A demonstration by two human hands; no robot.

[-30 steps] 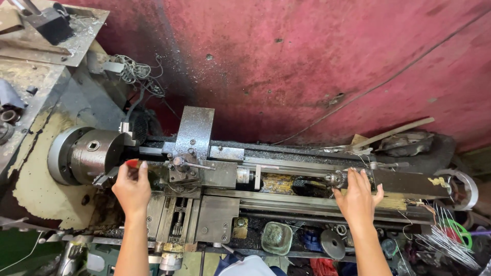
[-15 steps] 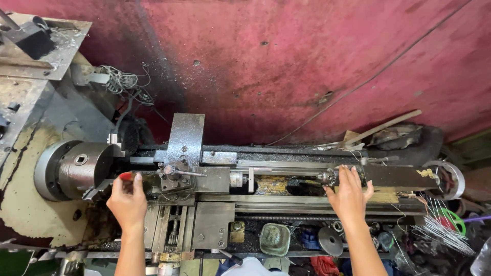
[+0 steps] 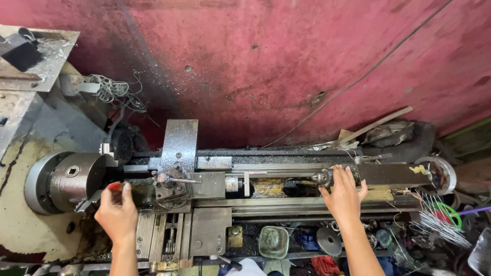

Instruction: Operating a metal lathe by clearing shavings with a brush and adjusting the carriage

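Observation:
I look down on an old metal lathe (image 3: 215, 168) set against a red wall. My left hand (image 3: 117, 212) sits near the round steel chuck (image 3: 66, 181), its fingers closed on a small red-tipped object beside the tool post (image 3: 171, 184). My right hand (image 3: 343, 194) rests flat on the dark tailstock (image 3: 388, 174), with its fingers at the drill chuck (image 3: 322, 179) on the tailstock's left end. The carriage (image 3: 179, 143) stands between my two hands.
A handwheel (image 3: 442, 174) caps the right end of the lathe. Below the bed lie a green cup (image 3: 272, 241), a metal disc (image 3: 328, 240) and loose clutter. Wire bundles (image 3: 434, 222) and scrap pile up at the right. A grey cabinet (image 3: 30, 56) stands at the upper left.
The view has drifted, so the lathe sits lower and more central in the frame. Both hands stay in about the same places on the lathe.

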